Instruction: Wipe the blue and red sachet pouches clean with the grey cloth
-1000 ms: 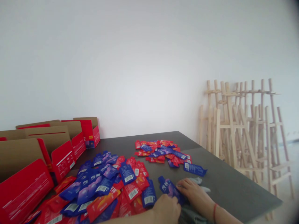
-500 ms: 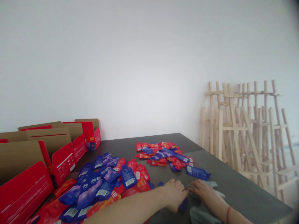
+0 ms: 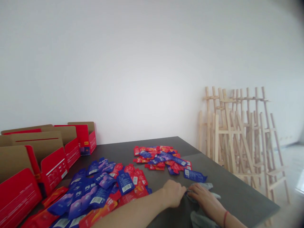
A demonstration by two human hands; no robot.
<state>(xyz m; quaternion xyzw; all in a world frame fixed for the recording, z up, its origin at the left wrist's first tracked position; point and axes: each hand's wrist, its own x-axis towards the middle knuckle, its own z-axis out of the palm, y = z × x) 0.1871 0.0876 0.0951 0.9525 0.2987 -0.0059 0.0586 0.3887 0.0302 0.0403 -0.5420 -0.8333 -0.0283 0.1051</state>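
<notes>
Dark surface (image 3: 237, 196) with heaps of red and blue sachets (image 3: 125, 183), and a gray cloth (image 3: 201, 219) sits just right of them, under the right hand (image 3: 206, 199) while the left hand (image 3: 173, 193) curls against its edge, can't tell if either is gripping it.

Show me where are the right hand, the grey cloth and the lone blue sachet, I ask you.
the right hand (image 3: 205, 199), head view, back of the hand
the grey cloth (image 3: 199, 219), head view, fold below the hand
the lone blue sachet (image 3: 195, 175), head view, middle of the sachet
</notes>
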